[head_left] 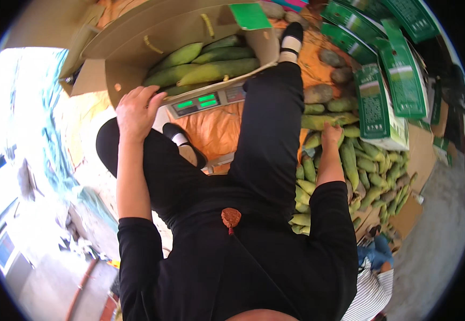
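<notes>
In the head view, the left grip (136, 112) rests loosely open on the near corner of the box (176, 35), where several radishes (219, 70) lie; leaning there might tip the box or skew the reading on the scale (196, 104) at its near edge. The right grip (331, 135) curls at a radish (314, 122) atop the pile (374, 176); whether it is closed around it, I cannot tell. Because the pile lies loose, a careless pull could send it sliding.
</notes>
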A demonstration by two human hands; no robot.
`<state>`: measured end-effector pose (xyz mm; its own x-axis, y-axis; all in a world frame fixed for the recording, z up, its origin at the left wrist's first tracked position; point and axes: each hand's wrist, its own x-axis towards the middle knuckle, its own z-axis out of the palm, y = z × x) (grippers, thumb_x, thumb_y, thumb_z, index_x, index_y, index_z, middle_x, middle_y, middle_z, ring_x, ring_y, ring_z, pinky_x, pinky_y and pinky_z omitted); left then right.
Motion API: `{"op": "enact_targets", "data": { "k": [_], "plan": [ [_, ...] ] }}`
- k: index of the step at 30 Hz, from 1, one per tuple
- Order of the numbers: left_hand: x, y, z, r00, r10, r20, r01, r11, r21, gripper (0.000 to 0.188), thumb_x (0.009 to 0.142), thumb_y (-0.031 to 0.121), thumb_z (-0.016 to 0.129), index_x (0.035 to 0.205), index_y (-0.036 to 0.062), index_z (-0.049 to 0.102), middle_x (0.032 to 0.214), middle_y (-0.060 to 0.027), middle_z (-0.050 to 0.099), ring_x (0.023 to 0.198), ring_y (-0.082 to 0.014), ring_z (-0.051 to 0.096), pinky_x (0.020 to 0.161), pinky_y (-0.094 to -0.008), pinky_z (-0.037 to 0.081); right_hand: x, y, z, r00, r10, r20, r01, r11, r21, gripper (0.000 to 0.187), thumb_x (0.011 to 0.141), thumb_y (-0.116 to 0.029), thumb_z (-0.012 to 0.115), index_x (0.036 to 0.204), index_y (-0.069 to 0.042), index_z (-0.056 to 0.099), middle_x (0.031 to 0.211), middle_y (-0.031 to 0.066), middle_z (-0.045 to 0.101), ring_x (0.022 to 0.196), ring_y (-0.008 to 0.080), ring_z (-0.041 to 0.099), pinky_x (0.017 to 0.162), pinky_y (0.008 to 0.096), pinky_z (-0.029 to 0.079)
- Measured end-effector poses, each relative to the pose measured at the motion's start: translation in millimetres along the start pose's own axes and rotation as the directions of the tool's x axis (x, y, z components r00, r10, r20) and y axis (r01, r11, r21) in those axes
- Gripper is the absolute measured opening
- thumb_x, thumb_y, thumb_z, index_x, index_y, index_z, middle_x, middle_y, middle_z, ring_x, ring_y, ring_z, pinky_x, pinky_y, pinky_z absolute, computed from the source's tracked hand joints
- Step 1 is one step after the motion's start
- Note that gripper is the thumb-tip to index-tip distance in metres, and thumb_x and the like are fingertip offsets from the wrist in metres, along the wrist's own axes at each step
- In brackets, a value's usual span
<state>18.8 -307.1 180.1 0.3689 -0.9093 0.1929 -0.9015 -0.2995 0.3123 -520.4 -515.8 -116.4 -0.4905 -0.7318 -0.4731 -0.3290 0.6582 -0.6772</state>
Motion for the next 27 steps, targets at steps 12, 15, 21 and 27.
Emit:
{"op": "enact_targets", "data": {
  "k": [12, 15, 21, 27],
  "plan": [
    [-9, -6, -14, 0.999, -0.027, 0.018, 0.026, 0.998, 0.056, 0.025, 0.077, 0.033, 0.065, 0.083, 0.0086, 0.066, 0.073, -0.0056, 0.060, 0.071, -0.0264, 0.059, 0.066, -0.0370, 0.046, -56, -67, 32, 0.969, 0.229, 0.090, -0.206, 0.956, -0.208, 0.069, 0.075, -0.010, 0.073, 0.132, -0.001, 0.036, 0.121, 0.0188, 0.052, 0.103, 0.0317, 0.055, 0.081, 0.0420, 0.050],
    [-5, -4, -13, 1.000, -0.025, 0.014, 0.024, 0.999, 0.040, 0.025, 0.077, 0.033, 0.065, 0.082, 0.0083, 0.066, 0.073, -0.0049, 0.060, 0.071, -0.0257, 0.059, 0.066, -0.0369, 0.046, -75, -66, 37, 0.983, 0.145, 0.112, -0.138, 0.988, -0.068, 0.059, 0.076, -0.008, 0.070, 0.126, -0.005, 0.038, 0.117, 0.0154, 0.051, 0.096, 0.0277, 0.054, 0.071, 0.0410, 0.048],
    [-8, -5, -14, 1.000, -0.016, -0.009, 0.016, 1.000, 0.026, 0.026, 0.077, 0.034, 0.065, 0.080, 0.0082, 0.066, 0.072, -0.0047, 0.061, 0.072, -0.0248, 0.059, 0.066, -0.0371, 0.046, -115, -58, 40, 0.977, -0.066, 0.200, 0.063, 0.998, 0.024, 0.046, 0.080, -0.006, 0.065, 0.118, -0.007, 0.038, 0.113, 0.0114, 0.048, 0.092, 0.0224, 0.052, 0.069, 0.0372, 0.045],
    [-7, -7, -9, 0.999, 0.027, -0.032, -0.027, 0.999, -0.026, 0.027, 0.078, 0.034, 0.064, 0.080, 0.0078, 0.066, 0.074, -0.0049, 0.062, 0.073, -0.0249, 0.060, 0.066, -0.0375, 0.046, -131, -65, 26, 0.803, -0.560, 0.203, 0.566, 0.824, 0.033, 0.054, 0.074, -0.001, 0.071, 0.118, 0.000, 0.040, 0.111, 0.0123, 0.047, 0.101, 0.0230, 0.049, 0.088, 0.0337, 0.041]
  ]
}}
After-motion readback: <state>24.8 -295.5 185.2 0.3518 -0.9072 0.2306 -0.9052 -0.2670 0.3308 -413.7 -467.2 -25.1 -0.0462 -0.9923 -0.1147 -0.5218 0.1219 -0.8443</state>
